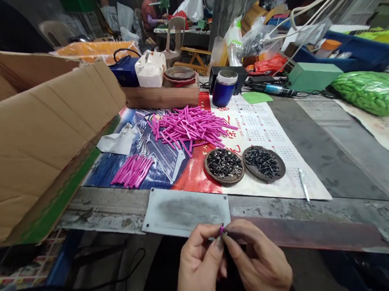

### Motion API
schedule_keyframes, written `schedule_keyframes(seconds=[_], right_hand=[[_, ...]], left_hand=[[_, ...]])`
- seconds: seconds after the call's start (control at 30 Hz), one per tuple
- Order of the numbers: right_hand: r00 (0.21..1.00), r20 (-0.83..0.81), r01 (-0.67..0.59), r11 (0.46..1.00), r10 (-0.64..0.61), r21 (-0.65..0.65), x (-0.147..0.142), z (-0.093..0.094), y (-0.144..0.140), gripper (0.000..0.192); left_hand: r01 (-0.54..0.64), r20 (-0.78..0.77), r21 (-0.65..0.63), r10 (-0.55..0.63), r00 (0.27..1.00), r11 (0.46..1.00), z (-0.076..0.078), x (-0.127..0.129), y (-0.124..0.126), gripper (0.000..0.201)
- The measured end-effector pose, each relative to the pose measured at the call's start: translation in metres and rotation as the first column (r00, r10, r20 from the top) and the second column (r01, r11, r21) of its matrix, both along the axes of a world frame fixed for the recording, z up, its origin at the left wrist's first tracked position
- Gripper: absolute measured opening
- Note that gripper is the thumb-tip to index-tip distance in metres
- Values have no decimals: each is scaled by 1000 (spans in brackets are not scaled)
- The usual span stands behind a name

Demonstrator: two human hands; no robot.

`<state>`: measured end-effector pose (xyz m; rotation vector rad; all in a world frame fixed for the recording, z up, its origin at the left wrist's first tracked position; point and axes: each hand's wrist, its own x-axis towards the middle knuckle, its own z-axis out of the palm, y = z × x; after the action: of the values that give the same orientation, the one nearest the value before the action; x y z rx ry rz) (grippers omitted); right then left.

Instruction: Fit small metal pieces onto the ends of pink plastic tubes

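Observation:
My left hand and my right hand meet at the fingertips in front of the table edge. Between them is a small pink stick, of which only the end shows. Its dark tip may be a separate small part; the fingers hide the rest. My left hand pinches the stick, and my right thumb and finger press together at the same spot. Beyond my hands lies a grey metal plate. Two round dishes hold small parts: shiny ring-like pieces in one, dark screw-like pieces in the other.
A loose pile of pink sticks and a neater bundle lie on a printed calendar sheet. A large cardboard box stands left. A blue jar, a white pen and a green bag are around.

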<state>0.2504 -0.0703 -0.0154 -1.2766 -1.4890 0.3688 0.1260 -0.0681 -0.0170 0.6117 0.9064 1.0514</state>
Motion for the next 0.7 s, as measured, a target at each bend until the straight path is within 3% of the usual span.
schedule_keyframes(seconds=[0.23, 0.37, 0.5, 0.7], right_hand=[[972, -234, -42, 998, 29, -54, -8, 0, -5, 18], [945, -324, -78, 994, 48, -80, -12, 6, -5, 15], [952, -306, -45, 997, 22, -67, -14, 3, -7, 13], [991, -130, 39, 999, -40, -8, -16, -1, -9, 11]], left_hand=[[-31, 9, 148, 30, 999, 988, -6, 0, -5, 8], [-19, -12, 262, 23, 1000, 965, -4, -2, -6, 10], [21, -90, 340, 10, 996, 940, 0, -4, -5, 15], [39, -190, 414, 44, 981, 909, 3, -7, -6, 22]])
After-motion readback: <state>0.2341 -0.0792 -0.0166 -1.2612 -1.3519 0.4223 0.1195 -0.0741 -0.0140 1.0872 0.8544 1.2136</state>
